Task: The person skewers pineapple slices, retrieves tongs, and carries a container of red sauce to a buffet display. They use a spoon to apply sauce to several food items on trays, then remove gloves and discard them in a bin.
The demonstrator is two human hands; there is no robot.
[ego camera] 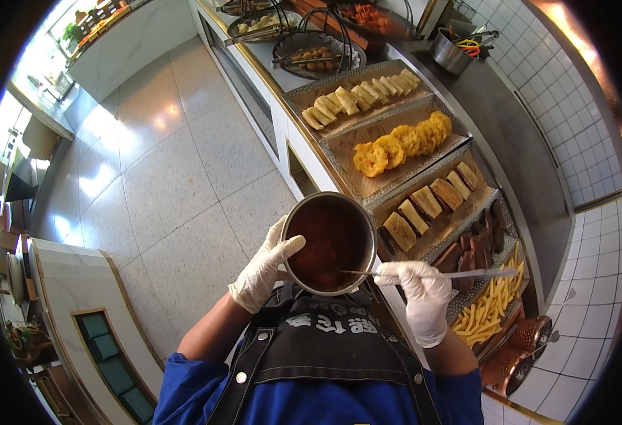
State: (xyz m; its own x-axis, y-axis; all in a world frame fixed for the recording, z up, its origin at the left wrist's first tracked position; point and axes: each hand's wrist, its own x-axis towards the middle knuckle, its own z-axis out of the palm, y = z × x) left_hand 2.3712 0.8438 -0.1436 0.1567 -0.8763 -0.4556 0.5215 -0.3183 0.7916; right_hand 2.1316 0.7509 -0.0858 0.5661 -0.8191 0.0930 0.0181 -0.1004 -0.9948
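In the head view my gloved left hand [266,264] grips the left rim of a round metal pot [370,226], thumb over the edge. Dark reddish-brown sauce [327,244] lies inside the pot, which is held in front of my apron. My gloved right hand [417,297] pinches the handle of a long thin metal utensil [465,274]; its other end reaches over the pot's right rim to the sauce, its tip hard to make out. Just beyond the pot, to the right, stands a tray of filled sandwich-like slices [426,202].
Along the counter at right are fried golden rounds [406,139], pale rolls [349,101], sliced dark meat [467,255] and French fries [488,311]. Bowls with tongs [319,56] stand at the top, near a metal pot of utensils [453,53]. Tiled floor [183,175] lies left.
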